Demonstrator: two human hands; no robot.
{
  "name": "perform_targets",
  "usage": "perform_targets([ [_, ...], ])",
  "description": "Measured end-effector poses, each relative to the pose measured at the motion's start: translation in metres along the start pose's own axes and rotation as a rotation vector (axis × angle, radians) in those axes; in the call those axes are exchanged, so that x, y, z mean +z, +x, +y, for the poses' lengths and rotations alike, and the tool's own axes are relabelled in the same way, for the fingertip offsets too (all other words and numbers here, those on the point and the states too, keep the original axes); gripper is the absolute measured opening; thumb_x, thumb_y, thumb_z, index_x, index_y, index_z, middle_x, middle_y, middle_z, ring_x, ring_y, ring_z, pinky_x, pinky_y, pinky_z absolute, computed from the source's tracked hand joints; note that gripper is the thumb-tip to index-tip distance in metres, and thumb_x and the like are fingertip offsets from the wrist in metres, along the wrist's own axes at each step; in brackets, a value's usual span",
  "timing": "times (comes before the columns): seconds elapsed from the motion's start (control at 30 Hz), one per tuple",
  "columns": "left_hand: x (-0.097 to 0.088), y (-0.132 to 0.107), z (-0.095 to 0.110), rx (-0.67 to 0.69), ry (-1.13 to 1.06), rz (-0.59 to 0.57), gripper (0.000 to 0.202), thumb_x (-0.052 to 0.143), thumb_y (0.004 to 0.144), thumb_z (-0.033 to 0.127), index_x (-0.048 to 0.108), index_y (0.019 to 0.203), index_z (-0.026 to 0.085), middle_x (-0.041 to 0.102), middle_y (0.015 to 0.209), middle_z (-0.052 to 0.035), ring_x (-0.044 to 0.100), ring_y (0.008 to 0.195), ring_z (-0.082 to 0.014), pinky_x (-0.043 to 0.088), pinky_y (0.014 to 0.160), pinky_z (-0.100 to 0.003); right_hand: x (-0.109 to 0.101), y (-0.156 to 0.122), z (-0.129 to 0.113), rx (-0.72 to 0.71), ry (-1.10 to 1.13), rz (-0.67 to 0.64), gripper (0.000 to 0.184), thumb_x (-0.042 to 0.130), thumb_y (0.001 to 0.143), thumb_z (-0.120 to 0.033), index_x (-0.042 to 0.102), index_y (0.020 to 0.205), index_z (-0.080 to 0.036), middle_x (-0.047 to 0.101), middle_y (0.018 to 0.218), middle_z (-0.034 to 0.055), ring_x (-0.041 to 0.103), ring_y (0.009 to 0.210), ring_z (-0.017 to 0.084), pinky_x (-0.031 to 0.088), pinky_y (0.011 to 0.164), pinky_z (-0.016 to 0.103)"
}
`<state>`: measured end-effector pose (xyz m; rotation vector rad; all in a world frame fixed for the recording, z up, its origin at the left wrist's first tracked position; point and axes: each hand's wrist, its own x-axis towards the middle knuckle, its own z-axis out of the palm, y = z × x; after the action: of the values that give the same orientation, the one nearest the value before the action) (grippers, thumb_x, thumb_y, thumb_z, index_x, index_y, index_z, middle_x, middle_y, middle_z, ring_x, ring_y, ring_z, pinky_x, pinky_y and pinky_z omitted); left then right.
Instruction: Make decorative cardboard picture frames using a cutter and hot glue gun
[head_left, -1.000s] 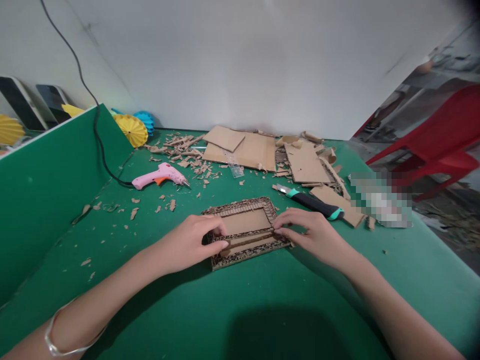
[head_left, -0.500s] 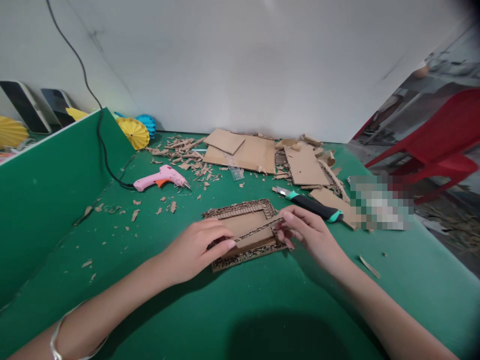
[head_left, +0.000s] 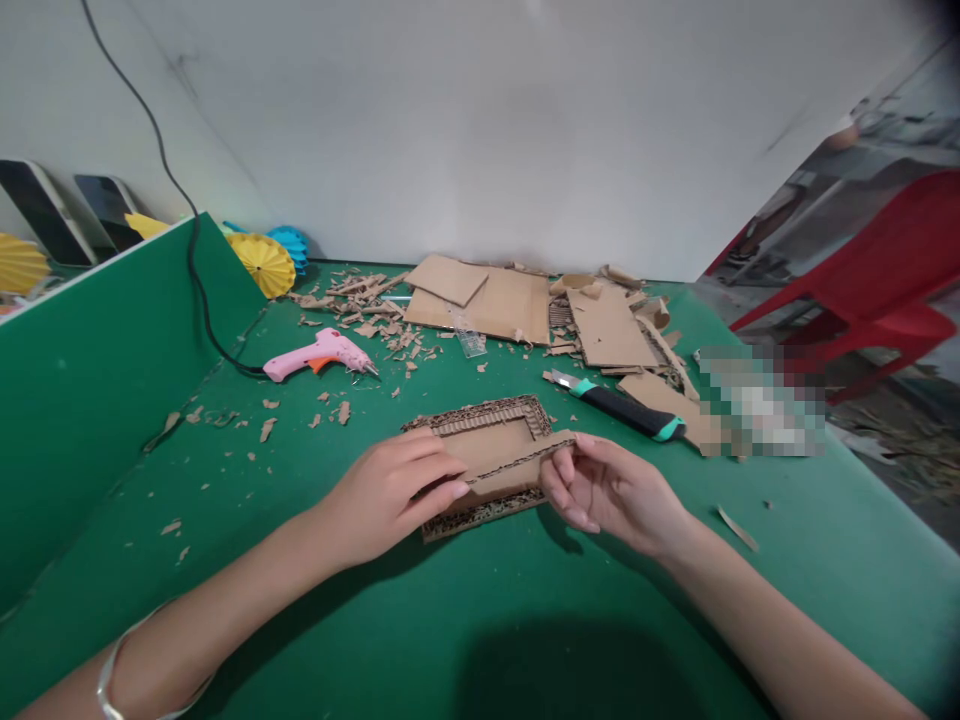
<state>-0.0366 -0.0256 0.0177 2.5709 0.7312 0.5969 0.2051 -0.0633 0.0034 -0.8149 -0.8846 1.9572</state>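
I am holding a narrow cardboard strip (head_left: 521,461) over the shallow cardboard frame (head_left: 487,515), my right hand (head_left: 619,490) pinching its right end between thumb and fingers and my left hand (head_left: 401,488) gripping it near the other. Its long axis is running left to right (the right end pointing slightly away from me), roughly along the frame's long sides, and the frame is lying on the bench (head_left: 360,630).

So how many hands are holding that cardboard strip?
2: the left hand at the left end of the cardboard strip, over the cardboard frame; the right hand at its right end. None appear hidden.
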Motion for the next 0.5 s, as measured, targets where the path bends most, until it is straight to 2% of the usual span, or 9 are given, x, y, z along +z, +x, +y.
perform_targets([
  [0.13, -0.002, 0.000, -0.004, 0.068, 0.132, 0.019, 0.020, 0.043, 0.090, 0.025, 0.062, 0.091, 0.016, 0.058, 0.076, -0.0042, 0.047, 0.072, -0.0140, 0.039, 0.065, -0.025, -0.002, -0.001, 0.000, -0.031, -0.042, -0.049, 0.031, 0.046, 0.082, -0.038, 0.054, 0.063, -0.015, 0.055, 0.059, 0.0026, 0.047, 0.042, 0.009, 0.030, 0.040, 0.022],
  [0.2, -0.003, 0.000, -0.007, 0.096, 0.209, 0.023, 0.021, 0.043, 0.090, 0.025, 0.062, 0.091, 0.016, 0.057, 0.076, -0.0045, 0.047, 0.072, -0.0143, 0.039, 0.064, -0.025, -0.004, -0.002, -0.002, -0.075, -0.158, -0.040, 0.032, 0.045, 0.082, -0.037, 0.056, 0.063, -0.014, 0.055, 0.061, 0.0029, 0.047, 0.045, 0.010, 0.031, 0.042, 0.023],
  [0.3, -0.005, 0.001, -0.011, 0.144, 0.319, 0.050, 0.019, 0.044, 0.089, 0.024, 0.062, 0.091, 0.017, 0.058, 0.077, -0.0045, 0.047, 0.074, -0.0152, 0.039, 0.063, -0.026, -0.007, -0.006, -0.009, -0.185, -0.498, -0.004, 0.028, 0.047, 0.084, -0.034, 0.059, 0.067, -0.015, 0.054, 0.068, 0.0029, 0.048, 0.053, 0.011, 0.036, 0.050, 0.025],
  [0.4, -0.008, 0.001, -0.013, 0.178, 0.404, 0.123, 0.016, 0.048, 0.087, 0.024, 0.063, 0.089, 0.018, 0.059, 0.075, -0.0044, 0.047, 0.073, -0.0157, 0.039, 0.061, -0.026, -0.004, -0.012, -0.018, -0.292, -0.891, -0.042, 0.024, 0.046, 0.085, -0.030, 0.059, 0.070, -0.016, 0.054, 0.070, 0.0029, 0.048, 0.059, 0.012, 0.036, 0.055, 0.026],
  [0.5, -0.010, 0.002, -0.015, 0.184, 0.419, 0.187, 0.013, 0.051, 0.086, 0.023, 0.063, 0.090, 0.019, 0.060, 0.077, -0.0043, 0.048, 0.076, -0.0163, 0.039, 0.064, -0.028, 0.003, -0.017, -0.022, -0.394, -1.129, -0.074, 0.022, 0.043, 0.086, -0.023, 0.057, 0.070, -0.018, 0.054, 0.066, 0.0024, 0.048, 0.060, 0.012, 0.036, 0.056, 0.025],
])
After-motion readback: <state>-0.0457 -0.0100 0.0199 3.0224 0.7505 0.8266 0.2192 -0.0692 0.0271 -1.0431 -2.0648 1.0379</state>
